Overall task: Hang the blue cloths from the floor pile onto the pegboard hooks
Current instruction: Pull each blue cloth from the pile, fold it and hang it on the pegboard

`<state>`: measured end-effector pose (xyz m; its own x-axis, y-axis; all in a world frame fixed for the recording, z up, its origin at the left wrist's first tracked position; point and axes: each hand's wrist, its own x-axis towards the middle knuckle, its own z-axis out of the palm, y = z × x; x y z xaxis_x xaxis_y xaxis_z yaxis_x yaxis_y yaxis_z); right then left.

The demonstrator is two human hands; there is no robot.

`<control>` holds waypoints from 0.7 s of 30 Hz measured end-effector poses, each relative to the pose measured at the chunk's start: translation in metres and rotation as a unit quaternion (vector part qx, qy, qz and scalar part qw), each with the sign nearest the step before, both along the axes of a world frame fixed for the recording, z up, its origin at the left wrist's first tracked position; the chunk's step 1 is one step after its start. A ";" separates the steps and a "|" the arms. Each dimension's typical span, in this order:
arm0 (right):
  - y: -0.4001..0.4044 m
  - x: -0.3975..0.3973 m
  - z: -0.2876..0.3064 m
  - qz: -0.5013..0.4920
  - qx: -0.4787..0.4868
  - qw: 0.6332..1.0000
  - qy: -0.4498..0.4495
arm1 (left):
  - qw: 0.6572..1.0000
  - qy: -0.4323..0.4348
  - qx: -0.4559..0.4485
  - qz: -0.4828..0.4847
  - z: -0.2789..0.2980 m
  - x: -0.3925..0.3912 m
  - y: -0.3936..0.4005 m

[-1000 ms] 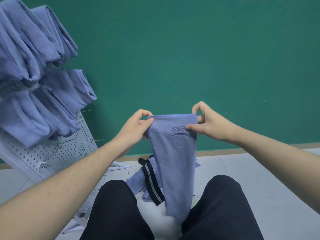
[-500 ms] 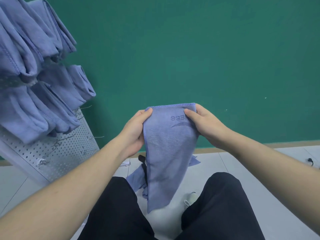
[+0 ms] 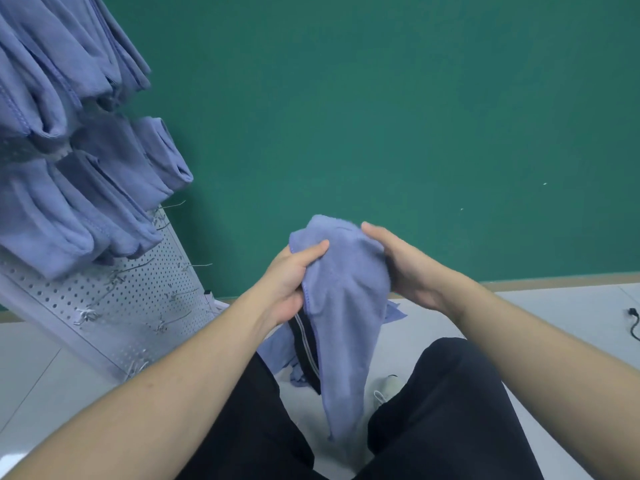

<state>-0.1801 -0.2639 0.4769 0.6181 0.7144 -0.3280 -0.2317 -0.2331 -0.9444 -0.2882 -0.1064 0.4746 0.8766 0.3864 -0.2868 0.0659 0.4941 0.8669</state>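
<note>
A blue cloth [image 3: 341, 306] hangs in front of me, bunched at its top between both hands. My left hand [image 3: 289, 282] grips its left edge with the thumb laid across the fabric. My right hand [image 3: 403, 268] cups and holds its right side. The cloth's tail drops down between my knees. The white pegboard [image 3: 138, 299] leans at the left, with several blue cloths [image 3: 86, 188] hung on its upper hooks and bare wire hooks [image 3: 173, 318] lower down. More blue cloth from the floor pile [image 3: 277, 348] shows behind the held one.
A dark strap with a pale stripe [image 3: 306, 348] lies with the floor pile. My black-trousered legs [image 3: 450, 410] fill the bottom. A green wall stands behind, and a black cable end [image 3: 628, 323] lies on the pale floor tiles at the far right.
The cloth was stretched flat between my two hands; now both hands have come closer together and gathered its top edge into a bunch. The view has tilted slightly downward.
</note>
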 end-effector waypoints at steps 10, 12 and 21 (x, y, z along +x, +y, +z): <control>0.015 0.000 -0.024 -0.130 0.091 0.987 -0.018 | 0.996 0.013 -0.035 -0.084 -0.024 0.013 0.014; 0.023 0.005 -0.023 -0.152 0.080 0.985 -0.006 | 0.994 -0.002 -0.034 -0.108 -0.037 0.012 0.011; 0.026 0.009 -0.036 -0.143 0.060 0.988 0.019 | 0.998 0.004 0.053 -0.021 -0.051 0.025 0.001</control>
<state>-0.1711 -0.2383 0.4410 0.7892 0.5478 -0.2778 -0.3068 -0.0403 -0.9509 -0.2636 -0.1051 0.4240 0.8908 0.3777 -0.2527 0.0916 0.3954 0.9139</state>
